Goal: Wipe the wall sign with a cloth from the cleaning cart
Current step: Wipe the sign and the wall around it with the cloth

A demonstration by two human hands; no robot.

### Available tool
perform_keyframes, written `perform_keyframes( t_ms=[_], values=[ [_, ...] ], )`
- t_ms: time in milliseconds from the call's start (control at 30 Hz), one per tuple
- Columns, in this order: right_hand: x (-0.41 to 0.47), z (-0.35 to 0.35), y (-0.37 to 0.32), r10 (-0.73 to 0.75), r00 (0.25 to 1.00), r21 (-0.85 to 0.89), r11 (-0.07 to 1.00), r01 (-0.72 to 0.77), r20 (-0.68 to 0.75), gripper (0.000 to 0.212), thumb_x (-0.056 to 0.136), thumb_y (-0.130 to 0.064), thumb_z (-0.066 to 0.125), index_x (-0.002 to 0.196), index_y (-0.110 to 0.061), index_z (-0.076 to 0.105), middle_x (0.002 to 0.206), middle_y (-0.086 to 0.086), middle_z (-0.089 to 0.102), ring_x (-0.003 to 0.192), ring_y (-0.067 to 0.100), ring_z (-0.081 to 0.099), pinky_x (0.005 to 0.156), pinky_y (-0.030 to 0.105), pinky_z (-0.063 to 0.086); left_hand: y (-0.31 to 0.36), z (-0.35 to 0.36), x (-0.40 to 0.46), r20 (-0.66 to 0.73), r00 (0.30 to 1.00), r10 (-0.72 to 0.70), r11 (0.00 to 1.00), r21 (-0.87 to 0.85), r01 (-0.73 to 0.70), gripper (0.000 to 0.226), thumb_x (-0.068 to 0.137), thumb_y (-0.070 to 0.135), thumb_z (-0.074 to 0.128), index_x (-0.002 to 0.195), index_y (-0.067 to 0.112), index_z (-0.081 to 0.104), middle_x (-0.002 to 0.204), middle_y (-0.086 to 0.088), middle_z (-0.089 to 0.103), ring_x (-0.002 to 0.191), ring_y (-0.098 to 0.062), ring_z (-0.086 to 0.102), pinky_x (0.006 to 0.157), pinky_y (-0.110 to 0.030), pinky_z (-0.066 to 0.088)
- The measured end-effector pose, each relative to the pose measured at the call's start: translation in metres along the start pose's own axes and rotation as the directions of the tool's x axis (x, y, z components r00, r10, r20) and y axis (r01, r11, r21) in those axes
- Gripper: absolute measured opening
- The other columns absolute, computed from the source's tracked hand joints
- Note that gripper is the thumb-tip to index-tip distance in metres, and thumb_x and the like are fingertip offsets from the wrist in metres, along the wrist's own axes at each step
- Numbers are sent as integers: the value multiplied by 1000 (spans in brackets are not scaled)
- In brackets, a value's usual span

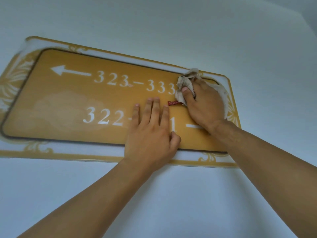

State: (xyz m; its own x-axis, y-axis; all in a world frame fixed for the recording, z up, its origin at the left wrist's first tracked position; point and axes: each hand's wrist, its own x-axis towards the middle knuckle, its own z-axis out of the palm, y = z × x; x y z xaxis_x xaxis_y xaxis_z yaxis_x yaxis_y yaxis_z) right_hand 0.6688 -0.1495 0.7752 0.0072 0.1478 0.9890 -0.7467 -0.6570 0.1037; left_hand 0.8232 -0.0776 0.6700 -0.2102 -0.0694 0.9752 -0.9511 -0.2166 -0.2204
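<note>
A yellow wall sign [68,93] with white room numbers, an arrow and an ornate white-and-gold border hangs on the pale wall. My right hand [204,103] grips a crumpled beige cloth [188,78] and presses it against the sign's upper right part, covering the end of the top number row. A small red tag [173,103] sticks out from under the cloth. My left hand [151,131] lies flat on the sign's lower middle, fingers straight, covering part of the bottom number row.
The plain pale wall [171,23] surrounds the sign on every side. A faint lighter smear [68,109] shows on the sign's left half.
</note>
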Motion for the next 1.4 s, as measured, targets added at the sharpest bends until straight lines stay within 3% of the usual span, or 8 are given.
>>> perform_keyframes(
  t_ms=[133,433,600,800,1100,1400],
  values=[
    [-11,0,-5,-22,1000,-14,1000,22,7,50,102,-47,33,139,-20,54,145,4,53,124,25,54,103,42,43,1,0,-7,13,1000,5,1000,6,-6,77,91,47,22,158,10,22,167,-19,14,156,-32,6,124,-57,5],
    [-43,-2,-16,-94,996,8,996,94,7,47,103,-46,36,144,-26,48,151,1,47,141,21,39,114,43,32,2,-4,-33,52,998,42,997,68,-46,73,93,46,33,154,6,32,164,-21,24,154,-35,16,122,-58,14],
    [-65,-1,-25,-88,995,21,996,87,56,47,104,-45,36,145,-26,47,152,-1,46,147,16,30,117,37,27,7,-21,-52,44,999,14,997,-78,-10,68,85,36,44,143,2,47,155,-23,39,149,-37,28,122,-55,19],
    [-82,-1,-36,-45,997,-32,998,47,64,49,104,-45,33,146,-24,45,154,-1,44,148,16,27,119,37,24,-10,-11,-148,-9,979,203,973,-109,-202,67,72,30,58,131,0,62,148,-26,49,145,-40,38,114,-59,34],
    [-94,-4,-44,-40,998,-19,999,41,58,50,105,-45,33,147,-21,45,154,4,44,148,19,29,119,39,25,-15,-9,-170,136,968,212,977,-41,-208,80,80,38,51,150,2,41,162,-22,28,152,-37,23,116,-60,28],
    [-108,-3,-43,-106,991,-64,992,111,78,49,105,-42,33,148,-22,44,154,2,43,149,20,26,119,40,26,-12,-9,-168,153,966,208,978,-1,-210,77,82,37,50,149,1,41,162,-23,28,153,-38,20,117,-63,28]
  ],
)
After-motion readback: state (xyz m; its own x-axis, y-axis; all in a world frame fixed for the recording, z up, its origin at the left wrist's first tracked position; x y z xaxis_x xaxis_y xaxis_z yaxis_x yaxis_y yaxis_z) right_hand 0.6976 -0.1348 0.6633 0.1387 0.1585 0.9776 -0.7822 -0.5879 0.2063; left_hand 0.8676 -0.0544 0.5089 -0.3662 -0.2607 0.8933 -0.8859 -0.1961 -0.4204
